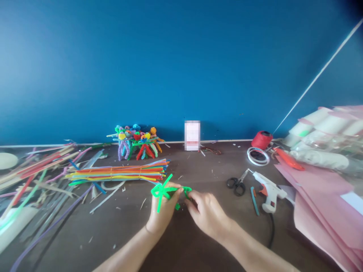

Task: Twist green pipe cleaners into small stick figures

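Green pipe-cleaner figure (161,192) held above dark brown tabletop (198,166); long axis roughly left-right, looped end (155,191) pointing left, crosspiece (160,200) steeply tilted. Left hand (163,212) pinches its middle, right hand (211,213) its right end. Blue wall (181,68) behind.

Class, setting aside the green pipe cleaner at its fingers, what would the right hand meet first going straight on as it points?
The right hand would probably meet the left hand, which grips the green pipe cleaner; depth is hard to judge here.
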Demonstrator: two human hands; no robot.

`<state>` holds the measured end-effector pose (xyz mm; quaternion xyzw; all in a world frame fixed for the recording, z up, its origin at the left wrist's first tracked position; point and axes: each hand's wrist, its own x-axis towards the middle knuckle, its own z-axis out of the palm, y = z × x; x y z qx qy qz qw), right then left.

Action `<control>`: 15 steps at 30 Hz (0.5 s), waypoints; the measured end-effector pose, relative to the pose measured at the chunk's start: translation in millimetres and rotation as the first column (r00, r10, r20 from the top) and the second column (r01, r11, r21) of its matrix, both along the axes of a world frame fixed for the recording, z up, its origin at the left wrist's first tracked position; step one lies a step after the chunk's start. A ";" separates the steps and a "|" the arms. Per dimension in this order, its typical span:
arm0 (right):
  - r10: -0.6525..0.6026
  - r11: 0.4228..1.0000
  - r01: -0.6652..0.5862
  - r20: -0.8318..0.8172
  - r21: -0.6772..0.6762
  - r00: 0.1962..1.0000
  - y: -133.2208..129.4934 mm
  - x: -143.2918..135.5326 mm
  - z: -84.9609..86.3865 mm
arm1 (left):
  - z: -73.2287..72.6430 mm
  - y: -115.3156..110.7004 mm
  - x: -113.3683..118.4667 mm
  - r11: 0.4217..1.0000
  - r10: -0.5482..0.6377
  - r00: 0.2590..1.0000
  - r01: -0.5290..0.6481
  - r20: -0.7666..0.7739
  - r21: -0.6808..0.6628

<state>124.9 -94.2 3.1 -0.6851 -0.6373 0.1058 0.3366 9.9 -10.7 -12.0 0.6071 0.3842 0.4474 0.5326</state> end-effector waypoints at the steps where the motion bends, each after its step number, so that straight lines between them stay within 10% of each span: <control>1: 0.010 1.000 -0.011 0.068 0.020 0.998 -0.5 2.4 1.2 | 0.0 0.4 0.3 1.000 -0.010 1.000 0.010 -0.013 0.025; 8: 0.052 0.997 -0.058 0.095 0.058 0.994 0.4 17.7 3.4 | -5.5 1.6 1.3 0.984 -0.145 0.989 0.146 0.011 -0.103; 12: 0.054 0.996 -0.039 -0.183 0.086 0.982 5.6 25.1 3.5 | -5.6 4.4 -1.7 0.967 -0.239 0.970 0.233 -0.045 -0.102; 15: 0.040 0.999 -0.047 -0.556 0.002 0.830 9.7 28.4 2.6 | -5.8 5.5 -4.7 0.896 -0.384 0.923 0.382 0.036 -0.227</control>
